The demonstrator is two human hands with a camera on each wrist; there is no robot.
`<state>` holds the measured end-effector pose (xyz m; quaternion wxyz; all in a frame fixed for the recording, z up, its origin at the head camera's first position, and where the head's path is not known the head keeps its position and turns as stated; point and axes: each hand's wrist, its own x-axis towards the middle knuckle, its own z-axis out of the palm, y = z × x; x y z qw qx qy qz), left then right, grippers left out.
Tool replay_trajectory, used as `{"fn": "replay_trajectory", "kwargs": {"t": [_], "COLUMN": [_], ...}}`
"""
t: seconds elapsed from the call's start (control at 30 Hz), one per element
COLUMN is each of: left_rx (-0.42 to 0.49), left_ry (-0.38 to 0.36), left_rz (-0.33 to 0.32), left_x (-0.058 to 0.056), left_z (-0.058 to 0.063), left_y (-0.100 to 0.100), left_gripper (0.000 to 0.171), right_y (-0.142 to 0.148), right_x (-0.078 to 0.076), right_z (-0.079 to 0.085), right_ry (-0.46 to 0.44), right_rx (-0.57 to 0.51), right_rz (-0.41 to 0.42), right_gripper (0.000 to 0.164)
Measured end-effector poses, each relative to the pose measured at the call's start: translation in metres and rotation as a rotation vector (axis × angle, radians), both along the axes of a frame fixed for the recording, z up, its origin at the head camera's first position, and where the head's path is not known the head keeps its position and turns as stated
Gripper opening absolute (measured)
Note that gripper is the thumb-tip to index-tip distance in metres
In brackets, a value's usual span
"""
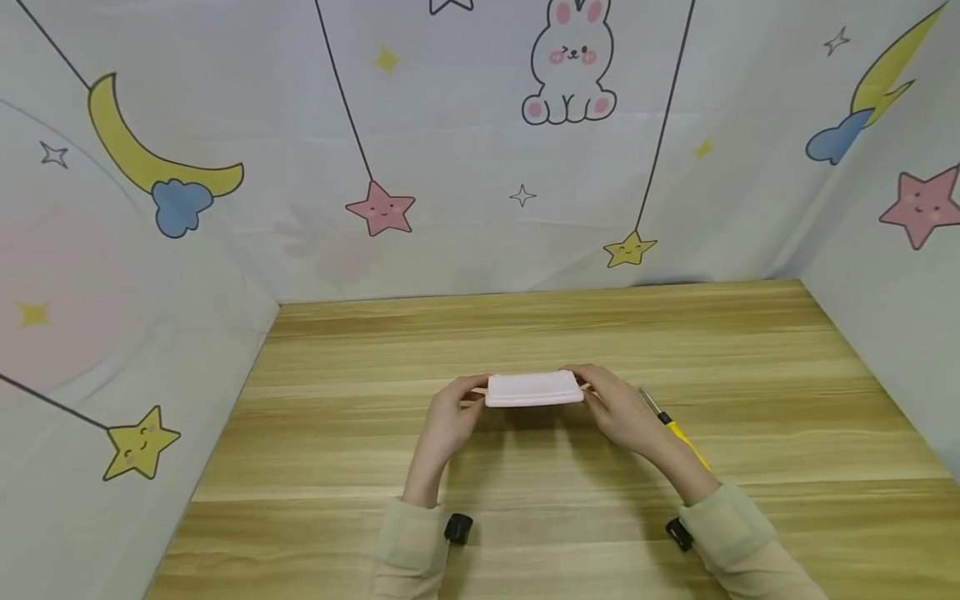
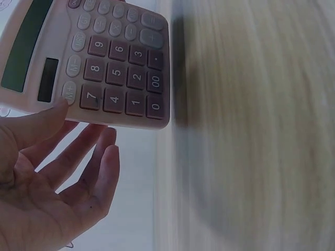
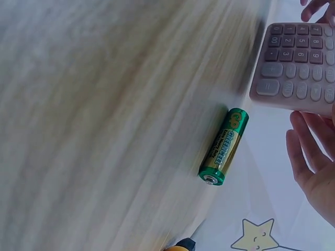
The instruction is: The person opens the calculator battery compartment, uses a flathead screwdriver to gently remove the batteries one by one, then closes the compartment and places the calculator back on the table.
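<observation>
Between my two hands a pink calculator [image 1: 534,388] is held up off the table, tilted so that the head view shows a plain pink side. Its number keys [image 2: 116,74] and dark display face the left wrist camera. My left hand [image 1: 452,414] pinches one short side, with the thumb on the key face near the M+ key. The opposite side is gripped by my right hand [image 1: 618,410]; part of that grip is cut off in the right wrist view. A green and gold GP battery [image 3: 224,147] lies on the table near the right hand; the head view does not show it.
A screwdriver with a yellow handle [image 1: 686,443] and a metal shaft lies on the wooden table [image 1: 337,500] beside my right forearm. White cloth [image 1: 465,167] printed with stars, moons and a rabbit stands along the table's back and sides.
</observation>
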<state>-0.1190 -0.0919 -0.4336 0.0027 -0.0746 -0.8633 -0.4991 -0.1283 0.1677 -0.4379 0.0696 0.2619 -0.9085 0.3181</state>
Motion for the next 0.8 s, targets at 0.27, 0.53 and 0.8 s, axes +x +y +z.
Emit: {"fn": "replay_trajectory", "kwargs": {"t": [0.27,0.53,0.8], "left_rx": [0.004,0.012,0.012], "left_ry": [-0.019,-0.024,-0.028], "left_rz": [-0.007,-0.002,0.005], "left_x": [0.003,0.006,0.007], "left_z": [0.006,0.009,0.011], "left_y": [-0.001,0.000,-0.001], "left_gripper": [0.035,0.034,0.033], "right_y": [-0.002,-0.002,-0.002], "right_x": [0.002,0.004,0.004], "right_z": [0.003,0.007,0.009], "right_ry": [-0.093,-0.128,-0.174], "right_rx": [-0.071,-0.105,-0.128], "right_rz": [-0.020,-0.030,-0.040], "right_gripper": [0.038,0.034,0.033]}}
